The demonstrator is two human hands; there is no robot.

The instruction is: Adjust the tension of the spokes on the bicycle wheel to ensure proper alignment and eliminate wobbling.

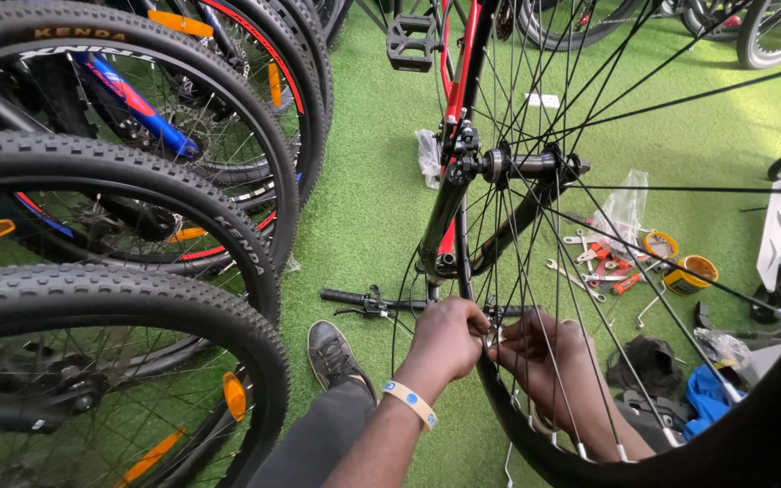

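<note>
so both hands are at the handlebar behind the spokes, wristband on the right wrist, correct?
Not quite. The head view shows the wristband on the left wrist, not the right. The rest holds: left hand and right hand are both at the handlebar behind the spokes.

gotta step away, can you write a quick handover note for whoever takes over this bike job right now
Left hand: fingers pinched on a small metal part near the handlebar, by the rim of the black spoked front wheel.
Right hand: reaching through the spokes, fingertips meeting the left hand at the same spot.
The red and black bicycle stands upside down on the green artificial turf, its black handlebar on the ground.
Spanners and red-handled tools and two small open tins lie on the turf to the right.
Done: wheel sits in the fork.
Left: the small fitting is in hand, not finished; what it is cannot be told.
</note>
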